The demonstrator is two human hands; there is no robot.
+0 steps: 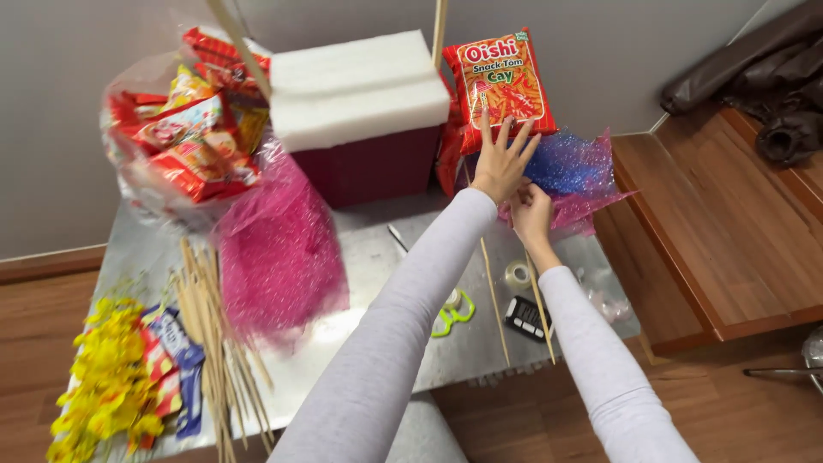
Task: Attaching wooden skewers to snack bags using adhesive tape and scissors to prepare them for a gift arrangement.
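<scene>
1. Head view: the red-orange snack packet (pixel 506 86) stands upright behind the table (pixel 360 257), against a white foam block (pixel 356 86).
2. The left hand (pixel 501 163) lies spread flat on the packet's lower edge.
3. The right hand (pixel 531 214) pinches something below; what it is cannot be made out.
4. The packet could tip sideways if the pressing eases.
5. Glittery wrap (pixel 574 171) hides its base.

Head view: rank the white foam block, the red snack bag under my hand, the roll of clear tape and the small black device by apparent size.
1. White foam block
2. Red snack bag
3. Small black device
4. Roll of clear tape, close to the device, so unsure.
</scene>
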